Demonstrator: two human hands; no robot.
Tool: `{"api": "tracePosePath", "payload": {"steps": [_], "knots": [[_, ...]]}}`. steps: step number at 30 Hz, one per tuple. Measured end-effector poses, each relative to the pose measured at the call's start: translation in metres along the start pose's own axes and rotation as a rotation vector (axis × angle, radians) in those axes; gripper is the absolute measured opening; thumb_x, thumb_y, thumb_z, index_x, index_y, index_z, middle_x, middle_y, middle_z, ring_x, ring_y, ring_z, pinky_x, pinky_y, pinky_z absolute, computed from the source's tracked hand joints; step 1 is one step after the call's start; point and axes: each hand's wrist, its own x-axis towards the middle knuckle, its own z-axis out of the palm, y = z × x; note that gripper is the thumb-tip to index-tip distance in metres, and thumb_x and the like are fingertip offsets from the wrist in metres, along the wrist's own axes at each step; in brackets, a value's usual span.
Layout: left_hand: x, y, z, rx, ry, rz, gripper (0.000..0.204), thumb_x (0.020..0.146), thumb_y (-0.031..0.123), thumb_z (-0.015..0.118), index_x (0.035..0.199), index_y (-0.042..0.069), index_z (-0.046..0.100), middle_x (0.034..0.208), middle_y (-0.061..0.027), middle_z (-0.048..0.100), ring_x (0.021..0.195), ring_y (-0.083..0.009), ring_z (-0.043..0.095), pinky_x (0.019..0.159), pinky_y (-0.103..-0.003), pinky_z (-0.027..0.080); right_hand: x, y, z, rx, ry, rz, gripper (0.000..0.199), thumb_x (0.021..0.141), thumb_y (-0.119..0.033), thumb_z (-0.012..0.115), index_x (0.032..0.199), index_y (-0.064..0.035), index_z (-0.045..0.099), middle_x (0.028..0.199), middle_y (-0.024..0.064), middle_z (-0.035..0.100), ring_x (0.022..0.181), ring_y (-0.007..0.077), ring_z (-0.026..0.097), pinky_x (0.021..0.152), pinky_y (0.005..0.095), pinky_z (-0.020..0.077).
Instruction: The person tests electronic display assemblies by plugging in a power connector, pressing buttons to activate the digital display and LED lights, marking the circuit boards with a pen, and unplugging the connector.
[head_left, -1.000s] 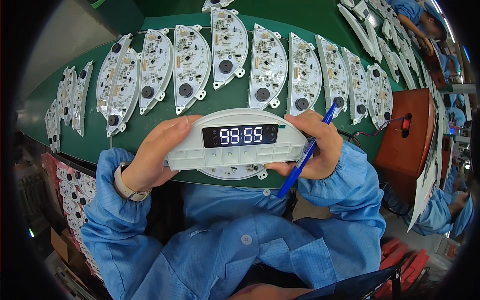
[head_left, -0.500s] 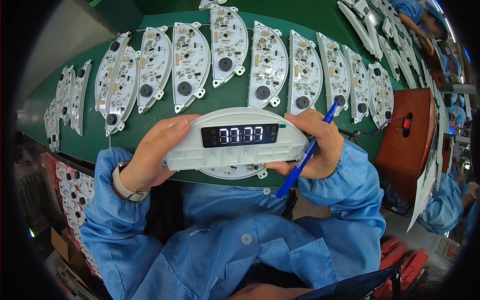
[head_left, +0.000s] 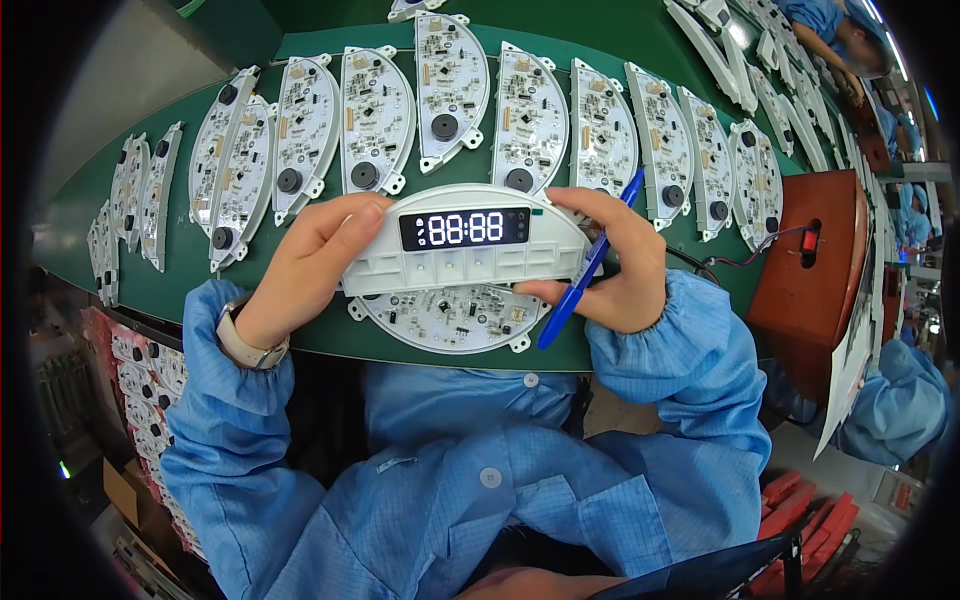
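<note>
A white half-moon display module (head_left: 380,273) is held up over the table's near edge, its black window (head_left: 464,229) lit with white digits. My left hand (head_left: 305,262) is closed on its left end, thumb on the upper left rim. At the other end my right hand (head_left: 632,268) grips the module between thumb and fingers. That hand also has a blue pen (head_left: 563,312) in it, slanting across its fingers. Directly below the module lies another half-moon board (head_left: 455,325), components up, partly covered by the module.
Several white half-moon circuit boards (head_left: 375,120) with black round buzzers stand in an arc across the green table (head_left: 330,245). To the right is a red-brown box (head_left: 810,270) with a red switch and wires. Co-workers in blue sleeves (head_left: 895,405) are at far right.
Both hands have lifted the module slightly away from me and to the left. More of the board beneath shows. The lit digits look different, and the pen has moved along with my right hand.
</note>
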Motion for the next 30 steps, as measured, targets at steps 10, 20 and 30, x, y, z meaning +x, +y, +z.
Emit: {"api": "tracePosePath", "payload": {"steps": [10,20,30], "knots": [[0.0051,0.0034,0.0037,0.176,0.001,0.036,0.031,0.103,0.024,0.046,0.104,-0.003,0.061,0.085,0.0019,0.059,0.081,-0.0042,0.048,0.074,-0.022,0.042,0.0012,0.0055,0.0045,-0.028,0.011,-0.006,0.069,0.062,-0.024,0.091,0.117,0.0005,0.059,0.105,0.0166,0.067,0.096,0.0268,0.068,0.082,0.0333,0.0529],[0.0084,-0.0002,0.0009,0.241,-0.027,0.033,0.031,0.103,0.024,0.045,0.096,-0.003,0.058,0.079,0.0022,0.052,0.077,-0.0051,0.043,0.069,-0.023,0.039,0.0003,0.0079,0.0074,0.007,-0.020,-0.014,0.067,0.063,-0.023,0.091,0.116,0.0014,0.059,0.100,0.0160,0.068,0.086,0.0238,0.070,0.074,0.0311,0.0547],[0.0093,-0.0058,0.0002,0.145,-0.044,-0.028,0.032,0.104,0.025,0.044,0.093,-0.003,0.056,0.076,0.0020,0.051,0.074,-0.0050,0.042,0.067,-0.023,0.039,0.0000,0.0032,0.0039,-0.019,-0.080,0.009,0.067,0.065,-0.028,0.090,0.117,-0.0001,0.058,0.095,0.0145,0.069,0.080,0.0244,0.070,0.070,0.0312,0.0553]]}}
